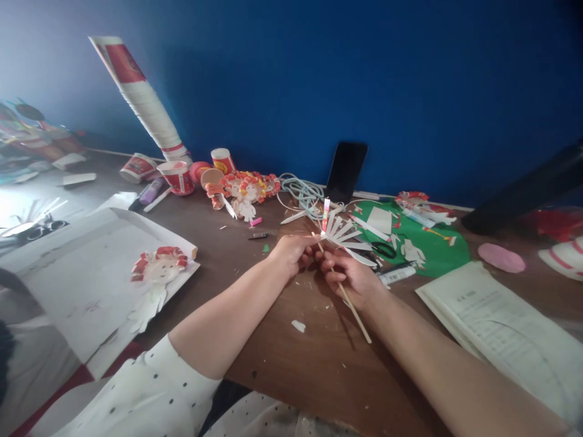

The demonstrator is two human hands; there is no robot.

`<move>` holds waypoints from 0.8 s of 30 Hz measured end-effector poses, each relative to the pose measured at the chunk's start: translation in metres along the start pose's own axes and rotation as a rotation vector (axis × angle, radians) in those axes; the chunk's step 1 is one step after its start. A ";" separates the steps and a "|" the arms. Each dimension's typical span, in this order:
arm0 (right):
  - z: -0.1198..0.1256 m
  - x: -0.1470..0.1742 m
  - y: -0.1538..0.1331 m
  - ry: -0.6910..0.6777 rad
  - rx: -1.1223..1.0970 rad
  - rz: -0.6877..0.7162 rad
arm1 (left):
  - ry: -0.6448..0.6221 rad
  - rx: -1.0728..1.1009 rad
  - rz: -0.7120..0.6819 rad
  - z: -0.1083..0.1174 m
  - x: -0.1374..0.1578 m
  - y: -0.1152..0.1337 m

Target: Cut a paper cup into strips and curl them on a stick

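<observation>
At frame centre, the left hand (pixel 295 252) pinches white fringed paper (pixel 336 230). The right hand (pixel 354 278) grips a slim beige wooden stick (pixel 353 309).

stick (pixel 357 316): partly behind fingers (pixel 339 260) | page print (pixel 473 297): illegible | red-striped item (pixel 565 258): cropped

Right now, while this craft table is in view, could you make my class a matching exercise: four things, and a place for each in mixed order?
Things:
1. thin stick
2. phone
3. green sheet
4. pink oval piece

Places:
A. under white paper cutouts
B. flat on the table, to the right of the green sheet
C. leaning against the blue wall
D. held in the right hand

Right pairs: 1-D, 2-C, 3-A, 4-B
</observation>
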State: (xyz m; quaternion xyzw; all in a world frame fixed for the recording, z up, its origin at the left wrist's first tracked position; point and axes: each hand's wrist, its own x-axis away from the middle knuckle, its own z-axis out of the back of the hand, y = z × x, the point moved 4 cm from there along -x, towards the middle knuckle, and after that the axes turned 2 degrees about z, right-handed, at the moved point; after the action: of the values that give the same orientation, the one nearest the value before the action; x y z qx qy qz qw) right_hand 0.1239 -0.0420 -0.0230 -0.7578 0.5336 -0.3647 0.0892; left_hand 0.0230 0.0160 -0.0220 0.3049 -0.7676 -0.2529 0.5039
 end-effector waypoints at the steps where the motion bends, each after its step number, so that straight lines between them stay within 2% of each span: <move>1: 0.000 0.000 0.000 -0.003 0.006 0.003 | -0.013 0.018 0.008 0.000 0.000 0.000; 8: 0.000 0.000 -0.001 -0.017 0.044 0.051 | -0.080 0.110 0.047 -0.002 0.002 0.003; 13: 0.001 0.001 -0.002 0.021 0.064 0.028 | -0.145 0.129 0.085 -0.004 0.002 0.002; 20: 0.005 -0.001 -0.001 -0.008 0.073 0.004 | -0.029 0.063 0.060 -0.004 0.003 0.004; 24: 0.005 -0.003 0.001 -0.022 0.043 0.014 | -0.012 0.036 0.038 -0.005 0.003 0.004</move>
State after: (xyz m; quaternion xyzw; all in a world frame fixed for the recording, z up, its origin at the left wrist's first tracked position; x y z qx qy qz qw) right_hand 0.1256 -0.0412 -0.0285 -0.7560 0.5298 -0.3673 0.1137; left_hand 0.0264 0.0160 -0.0157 0.2978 -0.7807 -0.2313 0.4983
